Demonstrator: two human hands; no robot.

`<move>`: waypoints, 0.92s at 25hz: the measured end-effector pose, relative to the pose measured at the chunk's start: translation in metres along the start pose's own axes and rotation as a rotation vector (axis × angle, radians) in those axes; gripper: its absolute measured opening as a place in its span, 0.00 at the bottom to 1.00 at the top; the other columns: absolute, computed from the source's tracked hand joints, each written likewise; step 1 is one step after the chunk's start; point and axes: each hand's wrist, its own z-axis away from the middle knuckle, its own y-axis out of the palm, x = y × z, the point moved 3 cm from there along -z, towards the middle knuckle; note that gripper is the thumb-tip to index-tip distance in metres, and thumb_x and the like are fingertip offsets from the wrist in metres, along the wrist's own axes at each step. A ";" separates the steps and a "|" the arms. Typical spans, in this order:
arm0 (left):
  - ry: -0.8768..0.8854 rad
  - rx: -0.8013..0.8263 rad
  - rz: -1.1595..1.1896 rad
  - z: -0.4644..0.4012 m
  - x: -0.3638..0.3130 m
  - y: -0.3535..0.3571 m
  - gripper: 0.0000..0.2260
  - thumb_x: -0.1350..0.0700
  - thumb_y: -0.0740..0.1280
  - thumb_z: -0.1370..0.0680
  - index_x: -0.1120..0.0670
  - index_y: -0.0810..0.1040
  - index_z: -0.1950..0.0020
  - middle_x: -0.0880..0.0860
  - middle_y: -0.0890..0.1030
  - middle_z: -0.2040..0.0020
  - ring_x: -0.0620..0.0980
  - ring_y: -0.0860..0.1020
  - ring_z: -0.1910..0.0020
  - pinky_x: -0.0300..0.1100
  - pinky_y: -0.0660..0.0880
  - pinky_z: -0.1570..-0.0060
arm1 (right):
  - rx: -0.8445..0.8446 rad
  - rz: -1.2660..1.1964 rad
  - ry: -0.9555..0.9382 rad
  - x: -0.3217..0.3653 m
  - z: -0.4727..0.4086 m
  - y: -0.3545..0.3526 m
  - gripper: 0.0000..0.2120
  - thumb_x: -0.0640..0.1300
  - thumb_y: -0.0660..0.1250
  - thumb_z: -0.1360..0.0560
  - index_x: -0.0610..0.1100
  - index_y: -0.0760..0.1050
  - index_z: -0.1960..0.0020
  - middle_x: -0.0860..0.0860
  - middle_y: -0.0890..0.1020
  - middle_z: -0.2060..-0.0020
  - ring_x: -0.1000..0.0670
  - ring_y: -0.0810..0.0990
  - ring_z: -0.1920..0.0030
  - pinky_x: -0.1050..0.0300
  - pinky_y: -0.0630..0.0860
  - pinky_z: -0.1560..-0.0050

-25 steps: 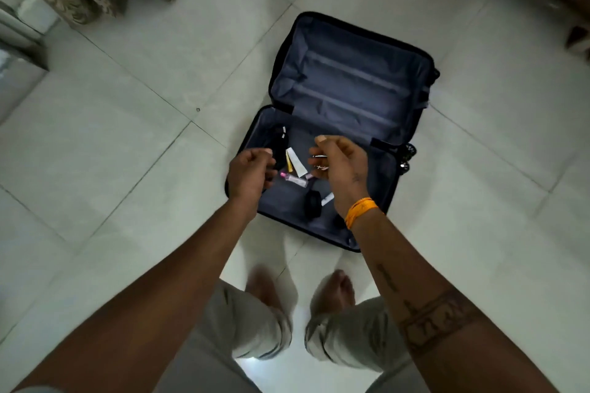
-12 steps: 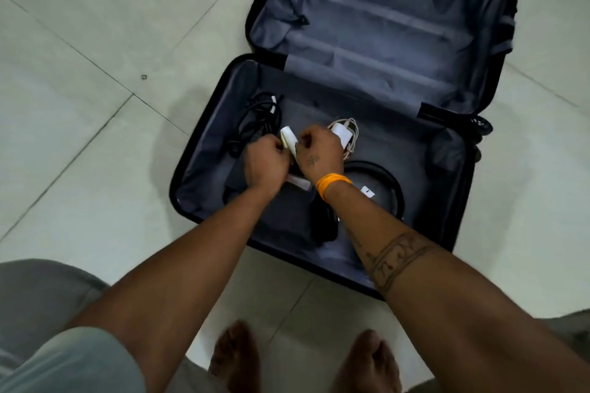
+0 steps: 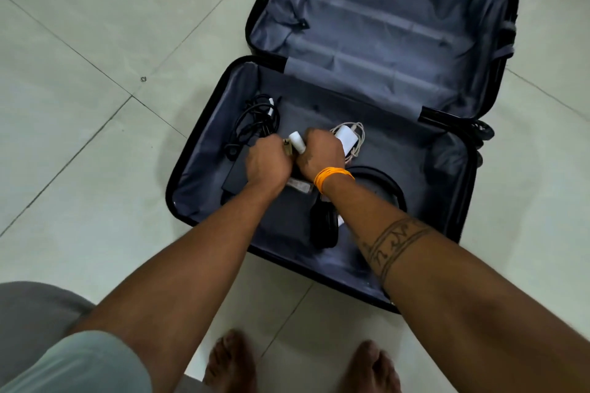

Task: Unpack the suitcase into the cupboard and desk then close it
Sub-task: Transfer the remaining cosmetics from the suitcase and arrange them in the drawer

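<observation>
1. The suitcase [image 3: 376, 25] lies open on the tiled floor [image 3: 79, 89], lid at 12 o'clock, grey lining showing.
2. Both hands sit in the lower half, knuckles touching.
3. The right hand [image 3: 321, 155] is curled around a small white tube [image 3: 296, 142]; the left hand [image 3: 268, 163] is fisted (contents unclear).
4. A black cable [image 3: 255, 121] lies at 10 o'clock of the hands, a white charger [image 3: 348, 137] at 2 o'clock, black headphones [image 3: 325, 226] at 5 o'clock.
</observation>
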 end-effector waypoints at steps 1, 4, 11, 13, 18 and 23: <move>0.014 0.005 -0.014 0.000 -0.003 0.000 0.06 0.61 0.63 0.20 0.60 0.79 0.48 0.63 0.83 0.48 0.65 0.82 0.47 0.48 0.69 0.59 | -0.028 -0.040 0.037 -0.002 0.003 -0.007 0.09 0.45 0.70 0.26 0.39 0.80 0.52 0.40 0.85 0.53 0.36 0.81 0.49 0.53 0.64 0.60; -0.002 0.050 0.059 0.002 -0.005 0.003 0.11 0.59 0.70 0.24 0.61 0.78 0.44 0.64 0.82 0.45 0.66 0.81 0.45 0.48 0.71 0.56 | -0.170 -0.332 0.222 -0.011 0.014 -0.034 0.09 0.44 0.73 0.32 0.43 0.81 0.53 0.46 0.84 0.58 0.43 0.80 0.56 0.54 0.72 0.58; -0.040 0.112 0.395 0.020 -0.021 -0.007 0.10 0.55 0.59 0.35 0.59 0.76 0.61 0.62 0.83 0.59 0.65 0.81 0.56 0.49 0.75 0.62 | -0.312 -0.685 0.627 -0.042 0.050 -0.059 0.17 0.53 0.66 0.34 0.44 0.80 0.49 0.49 0.87 0.53 0.42 0.84 0.51 0.52 0.79 0.49; 0.067 0.154 0.310 0.019 -0.036 -0.005 0.10 0.54 0.62 0.33 0.58 0.78 0.59 0.62 0.84 0.58 0.66 0.81 0.54 0.51 0.77 0.60 | -0.338 -0.641 0.679 -0.053 0.070 -0.062 0.10 0.48 0.68 0.30 0.43 0.78 0.53 0.45 0.86 0.53 0.39 0.81 0.53 0.55 0.72 0.56; 0.334 0.257 0.065 0.016 -0.047 0.024 0.30 0.23 0.65 0.28 0.51 0.80 0.56 0.55 0.87 0.55 0.58 0.84 0.53 0.48 0.80 0.58 | -0.210 -0.273 0.709 -0.082 0.115 -0.033 0.16 0.49 0.71 0.28 0.40 0.80 0.45 0.39 0.85 0.48 0.36 0.84 0.46 0.49 0.79 0.50; 0.468 0.247 -0.094 0.017 -0.046 0.022 0.18 0.38 0.68 0.21 0.53 0.80 0.53 0.58 0.85 0.54 0.62 0.83 0.52 0.47 0.73 0.58 | -0.040 0.000 0.475 -0.079 0.118 -0.011 0.15 0.50 0.68 0.22 0.42 0.79 0.40 0.42 0.84 0.42 0.39 0.82 0.40 0.51 0.78 0.47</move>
